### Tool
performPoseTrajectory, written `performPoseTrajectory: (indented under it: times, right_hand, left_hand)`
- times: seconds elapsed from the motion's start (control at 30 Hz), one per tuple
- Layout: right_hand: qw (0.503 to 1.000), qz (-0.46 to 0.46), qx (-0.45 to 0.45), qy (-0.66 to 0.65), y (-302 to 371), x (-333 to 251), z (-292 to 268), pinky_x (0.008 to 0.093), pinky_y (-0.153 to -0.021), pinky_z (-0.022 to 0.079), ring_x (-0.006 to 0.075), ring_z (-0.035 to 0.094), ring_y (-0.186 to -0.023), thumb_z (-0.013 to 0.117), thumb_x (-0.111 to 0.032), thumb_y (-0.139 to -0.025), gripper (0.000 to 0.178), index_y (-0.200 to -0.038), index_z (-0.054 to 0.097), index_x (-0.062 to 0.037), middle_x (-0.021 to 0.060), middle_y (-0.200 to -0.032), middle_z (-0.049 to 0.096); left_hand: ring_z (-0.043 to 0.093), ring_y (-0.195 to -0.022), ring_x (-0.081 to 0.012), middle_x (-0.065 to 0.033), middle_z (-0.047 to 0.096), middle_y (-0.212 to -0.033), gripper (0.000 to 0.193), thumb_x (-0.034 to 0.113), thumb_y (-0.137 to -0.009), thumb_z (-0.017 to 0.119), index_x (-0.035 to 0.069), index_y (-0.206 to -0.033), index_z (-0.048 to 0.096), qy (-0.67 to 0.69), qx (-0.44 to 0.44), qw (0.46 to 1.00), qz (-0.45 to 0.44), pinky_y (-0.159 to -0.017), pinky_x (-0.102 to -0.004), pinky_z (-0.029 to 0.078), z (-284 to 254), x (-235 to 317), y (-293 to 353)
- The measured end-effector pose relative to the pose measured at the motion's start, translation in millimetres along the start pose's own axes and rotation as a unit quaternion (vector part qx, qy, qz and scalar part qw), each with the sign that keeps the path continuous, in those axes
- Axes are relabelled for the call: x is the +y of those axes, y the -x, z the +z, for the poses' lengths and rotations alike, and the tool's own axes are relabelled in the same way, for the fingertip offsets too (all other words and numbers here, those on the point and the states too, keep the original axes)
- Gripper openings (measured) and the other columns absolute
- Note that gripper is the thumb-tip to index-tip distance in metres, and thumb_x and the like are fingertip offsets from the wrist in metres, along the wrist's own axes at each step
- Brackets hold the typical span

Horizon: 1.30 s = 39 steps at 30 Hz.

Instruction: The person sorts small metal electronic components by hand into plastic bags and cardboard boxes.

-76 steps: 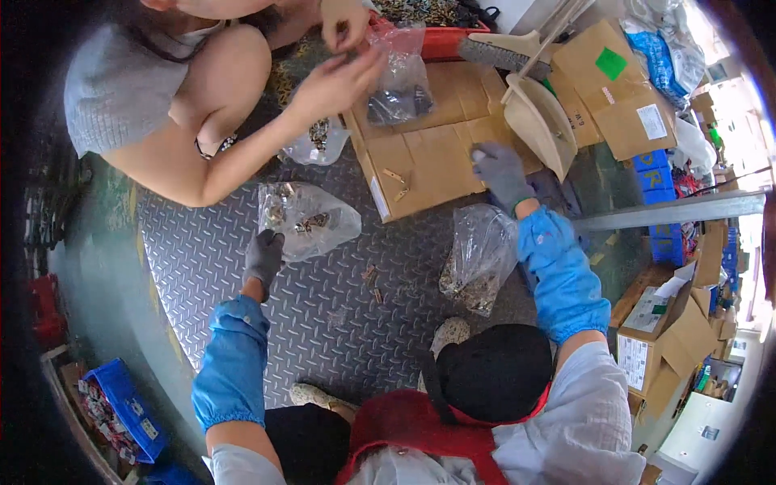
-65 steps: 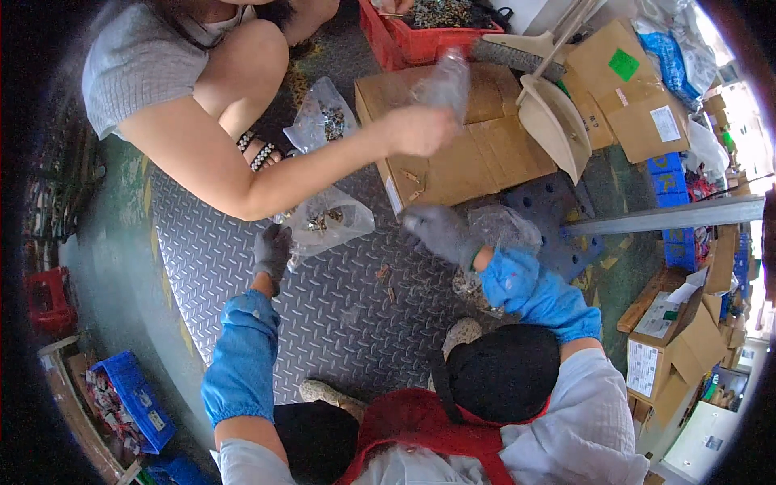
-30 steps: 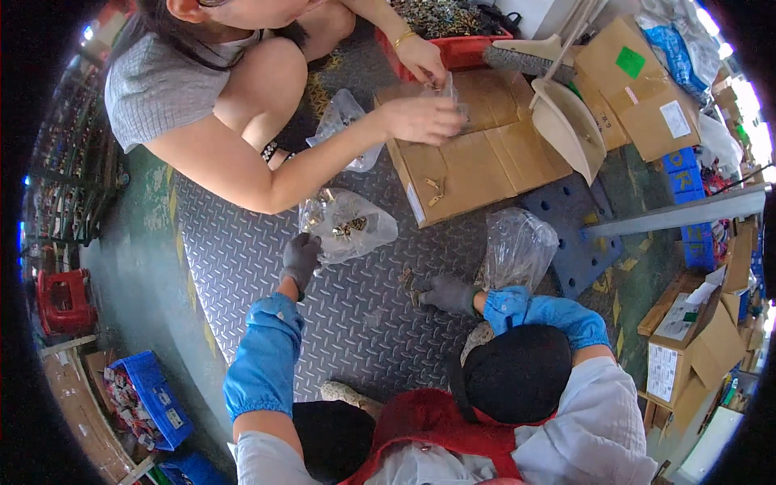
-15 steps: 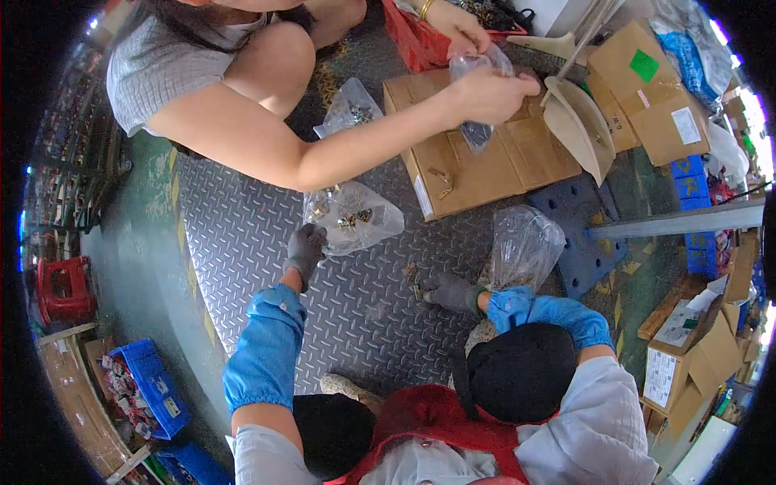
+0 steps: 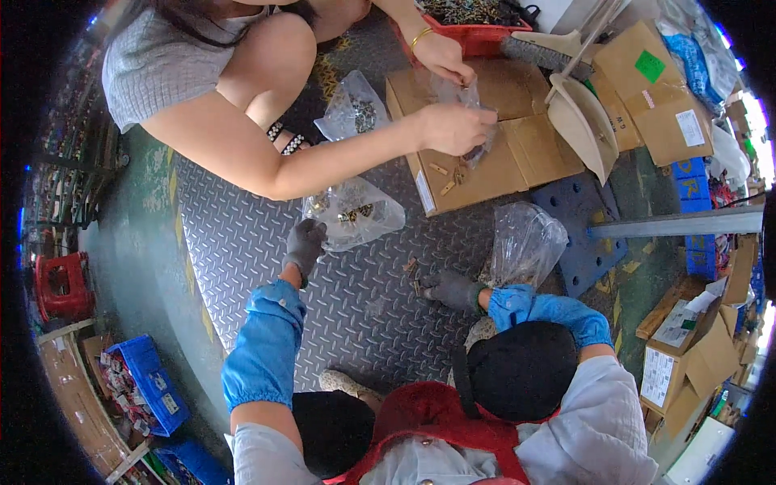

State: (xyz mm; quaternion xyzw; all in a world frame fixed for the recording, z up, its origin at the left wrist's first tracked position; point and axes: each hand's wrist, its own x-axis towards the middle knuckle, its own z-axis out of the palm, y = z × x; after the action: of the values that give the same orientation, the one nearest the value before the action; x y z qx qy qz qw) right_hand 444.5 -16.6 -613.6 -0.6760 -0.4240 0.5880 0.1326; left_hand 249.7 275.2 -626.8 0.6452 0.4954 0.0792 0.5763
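Note:
My left hand, in a grey glove and blue sleeve cover, grips the near corner of a clear plastic bag of small metal parts lying on the checker-plate floor. My gloved right hand is down on the floor, its fingers bunched over a few small brass-coloured parts. A second clear bag stands just right of that hand. Across from me a crouching person holds a small clear bag in both hands over a flattened cardboard box.
A third bag of parts lies by the person's knee. A red bin of parts, a dustpan and stacked cartons sit behind the box. A blue pallet is at right, with blue crates at lower left.
My right hand came down from the cardboard box to the floor parts and has stayed there. My left hand has kept to the bag. The other person's hands now meet on the small bag.

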Motion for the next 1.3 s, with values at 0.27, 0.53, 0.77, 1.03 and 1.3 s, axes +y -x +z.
performPoseTrajectory:
  times: [0.27,0.53,0.77,1.03,1.3]
  right_hand:
    - [0.999,-0.031,-0.01,0.021,8,-8,-6,0.0396,-0.081,0.044,0.0306,0.058,-0.093,0.053,-0.027,-0.084,0.035,-0.111,0.06,-0.0056,0.0175,-0.1,0.062]
    - [0.984,-0.132,0.12,-0.024,3,8,-12,0.0425,-0.081,0.045,0.037,0.057,-0.093,0.049,-0.026,-0.086,0.032,-0.106,0.058,-0.0022,0.0216,-0.102,0.059]
    - [0.663,-0.294,0.688,0.012,32,-113,-220,0.0358,-0.087,0.043,0.0265,0.054,-0.101,0.046,-0.016,-0.091,0.029,-0.115,0.051,-0.0007,0.014,-0.106,0.058]
    - [0.705,-0.211,0.675,-0.057,49,-122,-277,0.0377,-0.067,0.043,0.0271,0.056,-0.076,0.047,-0.024,-0.091,0.028,-0.104,0.057,-0.0012,0.0136,-0.085,0.059]
    - [0.969,-0.14,0.195,-0.051,8,-24,-19,0.0402,-0.075,0.045,0.0285,0.059,-0.084,0.052,-0.023,-0.084,0.022,-0.091,0.062,-0.0046,0.0162,-0.092,0.061]
  left_hand:
    - [0.058,-0.061,-0.0161,-0.0066,0.06,-0.074,0.03,0.027,-0.085,0.055,0.0,-0.094,0.06,-0.047,-0.005,0.999,0.001,-0.049,-0.0306,0.048,-2,5,4]
    - [0.06,-0.057,-0.0198,-0.011,0.061,-0.07,0.026,0.027,-0.083,0.055,0.002,-0.087,0.063,-0.041,-0.007,0.999,0.008,-0.05,-0.0339,0.048,5,-6,-11]
    - [0.063,-0.071,-0.0327,-0.0178,0.064,-0.079,0.026,0.028,-0.079,0.055,0.004,-0.085,0.064,-0.16,-0.014,0.986,0.05,-0.066,-0.0411,0.049,-4,-59,-34]
    - [0.063,-0.072,-0.0315,-0.0198,0.063,-0.079,0.03,0.03,-0.081,0.056,0.002,-0.086,0.063,-0.163,0.011,0.984,0.068,-0.062,-0.0418,0.048,-7,-12,-20]
    - [0.058,-0.06,-0.0166,-0.0074,0.061,-0.076,0.026,0.026,-0.086,0.054,0.001,-0.091,0.06,-0.088,-0.042,0.995,0.007,-0.047,-0.0304,0.047,3,-7,-6]
